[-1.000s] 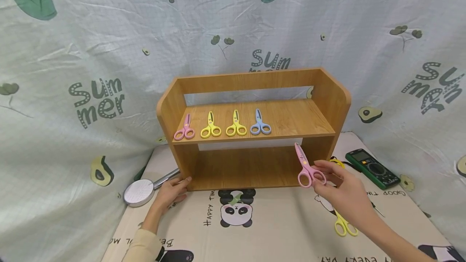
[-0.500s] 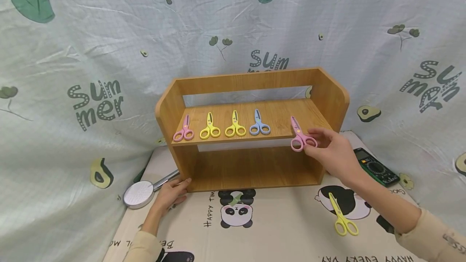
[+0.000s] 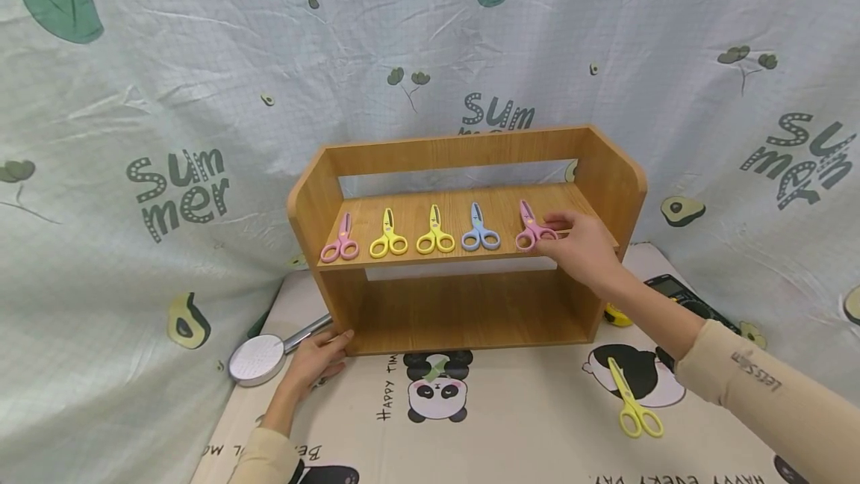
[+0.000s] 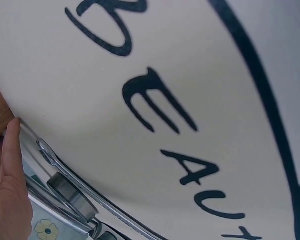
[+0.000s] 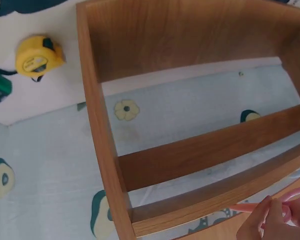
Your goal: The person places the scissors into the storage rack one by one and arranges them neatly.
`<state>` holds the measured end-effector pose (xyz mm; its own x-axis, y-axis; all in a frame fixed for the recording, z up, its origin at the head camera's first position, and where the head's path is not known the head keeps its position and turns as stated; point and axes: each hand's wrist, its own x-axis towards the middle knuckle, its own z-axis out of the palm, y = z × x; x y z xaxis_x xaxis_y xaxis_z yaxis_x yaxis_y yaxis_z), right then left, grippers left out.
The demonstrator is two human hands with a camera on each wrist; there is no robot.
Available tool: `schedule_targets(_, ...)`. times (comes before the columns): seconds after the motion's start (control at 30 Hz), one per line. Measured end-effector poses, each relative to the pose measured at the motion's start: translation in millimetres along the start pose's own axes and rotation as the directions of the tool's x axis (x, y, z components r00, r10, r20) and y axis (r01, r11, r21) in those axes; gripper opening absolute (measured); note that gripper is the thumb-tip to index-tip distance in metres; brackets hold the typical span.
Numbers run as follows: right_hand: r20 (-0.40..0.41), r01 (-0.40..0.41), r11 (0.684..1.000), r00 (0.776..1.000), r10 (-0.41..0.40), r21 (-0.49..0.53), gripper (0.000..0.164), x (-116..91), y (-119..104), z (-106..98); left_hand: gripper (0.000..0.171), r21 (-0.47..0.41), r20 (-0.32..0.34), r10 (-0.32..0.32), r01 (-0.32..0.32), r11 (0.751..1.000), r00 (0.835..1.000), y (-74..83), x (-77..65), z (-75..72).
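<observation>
A two-tier wooden shelf (image 3: 463,311) stands on the table. My right hand (image 3: 583,249) pinches a pair of pink scissors (image 3: 527,216) by its handle loops at the right part of the upper tier, blades toward the back. To its left lie blue scissors (image 3: 476,224), two pairs of yellow scissors (image 3: 435,225) and another pair of pink scissors (image 3: 345,231), in a row. My left hand (image 3: 316,359) rests with extended fingers against the shelf's lower left corner. In the left wrist view those fingers (image 4: 11,155) touch the wooden edge.
Yellow scissors (image 3: 628,399) lie on the patterned tablecloth at front right. Beyond my right arm are a yellow tape measure (image 5: 37,56) and a multimeter (image 3: 672,287). A round white-faced object with a metal handle (image 3: 256,358) lies left of the shelf. A printed curtain hangs behind.
My right hand has carried the pink scissors up and left from in front of the shelf to the upper tier, beside the blue scissors. My left hand has stayed at the corner.
</observation>
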<state>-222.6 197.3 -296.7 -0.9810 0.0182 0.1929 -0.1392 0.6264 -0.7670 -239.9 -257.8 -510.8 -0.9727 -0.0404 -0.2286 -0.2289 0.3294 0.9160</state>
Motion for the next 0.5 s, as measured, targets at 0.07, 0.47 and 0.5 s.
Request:
schedule_targets(0.07,0.005,0.001,1.0,1.0,-0.001,-0.008,0.056,8,-1,3,0.076,-0.003,-0.003,0.004,-0.004,1.0,1.0,0.3,-0.4,0.2)
schedule_targets(0.47,0.102,-0.022,0.998,0.994,0.028,-0.056,0.054,36,-4,6,0.076,0.007,-0.01,0.014,-0.014,1.0,1.0,-1.4,-0.5,-0.1)
schedule_targets(0.5,0.111,-0.022,0.998,0.993,0.03,-0.067,0.053,37,-5,6,0.075,0.011,-0.011,0.013,-0.013,1.0,1.0,-1.5,-0.7,-0.1)
